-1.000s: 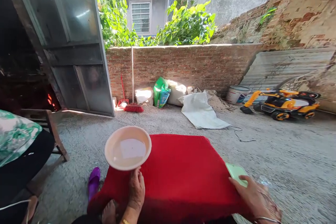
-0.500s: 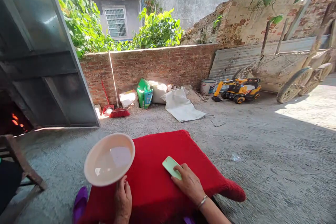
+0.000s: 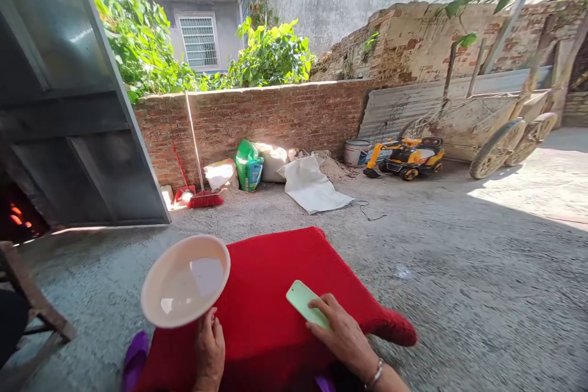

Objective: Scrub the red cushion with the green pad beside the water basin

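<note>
Phone case (image 3: pixel 303 299): right of basin (image 3: pixel 155 289), long axis slanting, far end leftward
Right fingers (image 3: pixel 320 304): pinching its near end
Left fingers (image 3: pixel 217 335): at basin's rim, spread unclear

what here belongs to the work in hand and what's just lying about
In use:
pale green phone-like object, right hand on it
basin, left hand at its near edge
red cloth

Lying about:
red broom
green bag
white sheet
toy excavator

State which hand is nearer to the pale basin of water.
Left. The left hand is right at the near edge of the pale basin; the right hand is farther off to the right, holding the light green phone case.
</note>
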Motion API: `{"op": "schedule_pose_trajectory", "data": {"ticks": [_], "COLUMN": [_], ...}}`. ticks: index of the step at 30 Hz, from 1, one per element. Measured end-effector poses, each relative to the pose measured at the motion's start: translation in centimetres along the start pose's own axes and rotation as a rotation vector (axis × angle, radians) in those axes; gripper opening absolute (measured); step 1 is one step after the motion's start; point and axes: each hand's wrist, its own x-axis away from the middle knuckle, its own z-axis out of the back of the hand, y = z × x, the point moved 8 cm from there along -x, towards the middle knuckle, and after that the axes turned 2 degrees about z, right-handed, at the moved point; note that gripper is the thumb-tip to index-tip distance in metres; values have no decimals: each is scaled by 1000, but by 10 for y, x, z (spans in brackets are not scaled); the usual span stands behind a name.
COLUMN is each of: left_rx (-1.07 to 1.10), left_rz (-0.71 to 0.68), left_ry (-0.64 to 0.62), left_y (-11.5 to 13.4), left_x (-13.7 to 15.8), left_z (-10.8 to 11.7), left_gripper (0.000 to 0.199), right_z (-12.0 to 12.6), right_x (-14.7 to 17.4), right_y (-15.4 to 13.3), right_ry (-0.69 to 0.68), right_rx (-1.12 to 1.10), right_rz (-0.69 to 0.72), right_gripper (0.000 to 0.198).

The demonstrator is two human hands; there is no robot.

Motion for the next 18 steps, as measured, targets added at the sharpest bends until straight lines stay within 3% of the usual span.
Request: {"op": "schedule_pose_trajectory", "data": {"ticks": [2, 4, 10, 12, 15, 18], "left_rx": [-15, -29, -16, -1, -4, -26], "left_rz": [-18, -18, 25, 41, 43, 32], "left_ry": [-2, -10, -25, -24, -18, -21], "left_y": [-1, -1, 2, 3, 5, 8], "left_x": [0, 0, 1, 0, -2, -4], "left_z": [0, -1, -3, -2, 0, 1], "left_gripper": [32, 32, 32, 32, 32, 31], "right_z": [-15, -11, 54, 69, 63, 18], "right_x": [4, 7, 19, 23, 23, 20], "right_y": [-20, -12, 95, 110, 90, 28], "right_ry": [-79, -88, 34, 76, 99, 14], "right_rx": [-6, 23, 289, 353, 341, 211], "right_rz": [83, 62, -342, -414, -367, -148], "right_gripper": [25, 25, 31, 35, 33, 27]}}
